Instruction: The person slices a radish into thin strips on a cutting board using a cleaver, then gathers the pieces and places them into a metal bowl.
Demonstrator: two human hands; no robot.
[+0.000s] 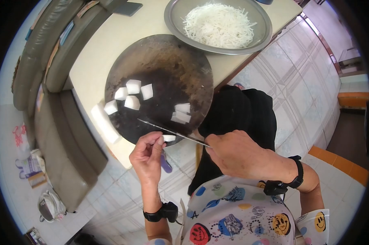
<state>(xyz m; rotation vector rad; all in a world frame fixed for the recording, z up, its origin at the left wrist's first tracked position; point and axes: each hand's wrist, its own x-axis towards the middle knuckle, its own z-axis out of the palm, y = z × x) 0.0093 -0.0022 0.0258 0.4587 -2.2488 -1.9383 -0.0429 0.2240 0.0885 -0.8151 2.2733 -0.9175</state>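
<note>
Left hand (148,153): thumb and fingertips pinching a white piece (169,138), smooth, matte, slab-like. We have it at the near rim of the round board (158,51). Right hand (231,152): fingers wrapped around the knife (172,132), handle hidden in the grip. Blade is thin metal, slanting across the near part of the board, just beside the piece; we can't tell if the 2 touch.

On the board we count 5 blocky white chunks (132,103), flat-faced with crisp edges, loosely grouped. Well apart from them: a few thin, flat slices (182,116), overlapping. Board surface is dark and blotchy, brown patches toward the far side.

Beside the board rim, near the chunks, we see 1 long white block (104,122), smooth and rounded; contact with the rim unclear. Far side of the pale, smooth desk (90,61): wide metal bowl (267,38), dull grey, heaped with fine white shreds (219,24). Black bands on both wrists.
</note>
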